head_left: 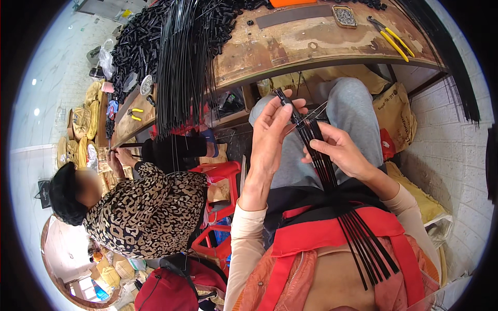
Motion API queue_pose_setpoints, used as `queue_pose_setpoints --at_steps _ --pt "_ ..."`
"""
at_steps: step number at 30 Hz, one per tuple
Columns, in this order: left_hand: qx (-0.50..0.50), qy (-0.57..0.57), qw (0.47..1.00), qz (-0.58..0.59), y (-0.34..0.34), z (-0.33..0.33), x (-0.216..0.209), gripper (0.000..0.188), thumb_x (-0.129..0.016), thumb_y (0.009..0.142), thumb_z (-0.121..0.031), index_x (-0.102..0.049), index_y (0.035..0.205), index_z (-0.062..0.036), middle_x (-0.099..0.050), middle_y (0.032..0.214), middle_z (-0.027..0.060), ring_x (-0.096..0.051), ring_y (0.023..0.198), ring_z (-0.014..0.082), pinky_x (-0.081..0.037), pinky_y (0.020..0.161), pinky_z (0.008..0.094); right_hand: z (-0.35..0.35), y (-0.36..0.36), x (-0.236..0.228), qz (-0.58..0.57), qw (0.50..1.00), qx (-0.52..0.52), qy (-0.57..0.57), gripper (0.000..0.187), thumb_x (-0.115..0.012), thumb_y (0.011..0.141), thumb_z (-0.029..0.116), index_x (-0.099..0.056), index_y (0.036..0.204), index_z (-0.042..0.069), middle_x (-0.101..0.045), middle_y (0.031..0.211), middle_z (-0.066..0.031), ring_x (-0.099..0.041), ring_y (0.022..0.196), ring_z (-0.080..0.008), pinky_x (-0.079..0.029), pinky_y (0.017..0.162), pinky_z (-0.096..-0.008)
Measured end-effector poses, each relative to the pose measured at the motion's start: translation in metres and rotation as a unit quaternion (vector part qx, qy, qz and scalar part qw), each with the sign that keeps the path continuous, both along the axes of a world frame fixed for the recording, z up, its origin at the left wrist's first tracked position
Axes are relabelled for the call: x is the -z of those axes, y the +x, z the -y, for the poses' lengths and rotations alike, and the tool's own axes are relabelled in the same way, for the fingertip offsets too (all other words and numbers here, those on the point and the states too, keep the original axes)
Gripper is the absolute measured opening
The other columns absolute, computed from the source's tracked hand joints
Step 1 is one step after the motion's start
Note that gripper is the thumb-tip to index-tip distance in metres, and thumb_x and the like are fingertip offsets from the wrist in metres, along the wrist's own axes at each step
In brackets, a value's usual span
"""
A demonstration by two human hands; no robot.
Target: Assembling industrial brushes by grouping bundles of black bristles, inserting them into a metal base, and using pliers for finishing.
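Observation:
Over my lap I hold what looks like an umbrella frame: a bundle of long black ribs [324, 173] with a black tubular hub [283, 97] at its far end. My left hand [267, 132] grips the hub between thumb and fingers. My right hand [345, 151] is closed around the ribs lower down, thumb on top. Thin silvery stretchers [317, 110] stick out to the right between my hands. The ribs' near ends [369, 246] fan out over my red apron [311, 234].
Ahead stands a wooden bench [285, 49] bearing a heap of black plastic parts [137, 44], yellow-handled pliers [395, 44] and a tray of small metal pieces [344, 16]. Black rods [179, 67] hang over its edge. Another person [148, 210] works at left, near a red stool [223, 194].

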State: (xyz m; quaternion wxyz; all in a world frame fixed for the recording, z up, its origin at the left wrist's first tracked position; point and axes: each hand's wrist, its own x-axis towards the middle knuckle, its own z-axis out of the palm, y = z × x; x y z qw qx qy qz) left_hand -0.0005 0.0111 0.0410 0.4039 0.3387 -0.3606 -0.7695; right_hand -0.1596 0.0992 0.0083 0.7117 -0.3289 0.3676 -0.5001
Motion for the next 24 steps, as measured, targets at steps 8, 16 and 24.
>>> queue_pose_setpoints --at_steps 8,16,24 --pt "-0.064 -0.106 0.981 0.146 0.000 0.007 0.011 0.029 -0.069 0.090 -0.012 -0.063 0.116 -0.0003 -0.071 0.099 0.0084 -0.066 0.086 0.0117 -0.053 0.075 0.0237 0.004 -0.001 0.001 -0.003 1.000 -0.003 0.006 0.022 -0.053 0.099 0.011 -0.052 0.118 0.000 -0.061 0.095 -0.0059 -0.062 0.086 -0.0127 -0.058 0.084 -0.0365" --pt "-0.007 -0.096 0.986 0.134 0.003 0.010 0.005 0.038 -0.067 0.092 -0.013 -0.058 0.126 0.0028 -0.071 0.104 0.0110 -0.066 0.093 0.0128 -0.051 0.081 0.0258 0.007 -0.004 0.003 0.015 1.000 -0.006 0.026 0.022 -0.053 0.099 0.011 -0.053 0.118 0.000 -0.060 0.096 -0.0051 -0.062 0.087 -0.0122 -0.058 0.084 -0.0360" --pt "0.015 -0.074 0.994 0.084 0.006 0.012 0.007 0.035 -0.063 0.094 -0.011 -0.059 0.126 0.0016 -0.070 0.107 0.0108 -0.066 0.093 0.0145 -0.051 0.085 0.0277 0.012 -0.003 0.000 0.021 0.999 -0.011 0.023 0.021 -0.053 0.099 0.011 -0.054 0.117 0.000 -0.060 0.094 -0.0056 -0.063 0.087 -0.0129 -0.058 0.084 -0.0367"
